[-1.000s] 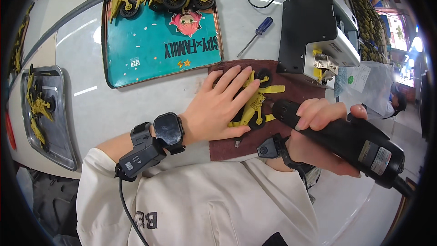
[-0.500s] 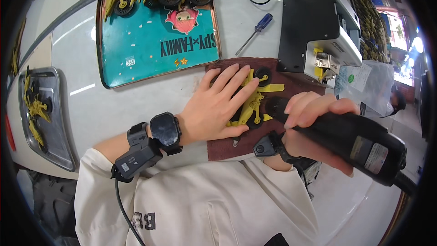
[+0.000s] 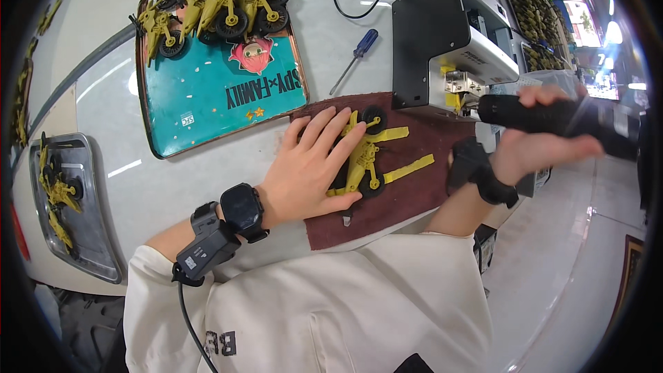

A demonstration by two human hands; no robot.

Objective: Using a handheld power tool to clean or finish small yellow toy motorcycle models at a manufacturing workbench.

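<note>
Steel tray (image 3: 103,262): far left of the bench, shallow, holding a few olive-yellow toy motorcycles (image 3: 56,190) lying loose inside.
Teal tray (image 3: 207,97): left of centre, rectangular, copper-edged, cartoon figure printed on its face; a cluster of finished toy motorcycles (image 3: 214,0) with black wheels is piled along its far edge.
Left forearm: enters from the lower left in a cream sleeve, angled up and to the right; a black wrist device (image 3: 207,249) with a cable and a dark watch (image 3: 242,208) sit on the wrist.
Left hand (image 3: 304,166): palm down, fingers spread and extended flat, pressing on the near end of the toy on the mat; it grips nothing.
Brown mat (image 3: 407,193): dark cloth at the bench's near edge, centre, under the hand and the toy.
Toy motorcycle (image 3: 366,155): olive-yellow plastic with black wheels, lying on its side on the brown mat, partly under the left fingers; two yellow struts point to the right.
Screwdriver (image 3: 353,61): blue handle, lying on the white bench beyond the mat, between the teal tray and the black machine.
Black machine (image 3: 435,34): boxy unit right of centre, at the mat's far edge, with a metal and yellow fixture on its near face.
Right hand (image 3: 545,145): raised clear of the mat at the right, fingers wrapped closed around the tool, black strap on the wrist.
Black power tool (image 3: 559,117): cylindrical, held roughly level, its tip toward the machine's fixture; motion-blurred at its right end.
</note>
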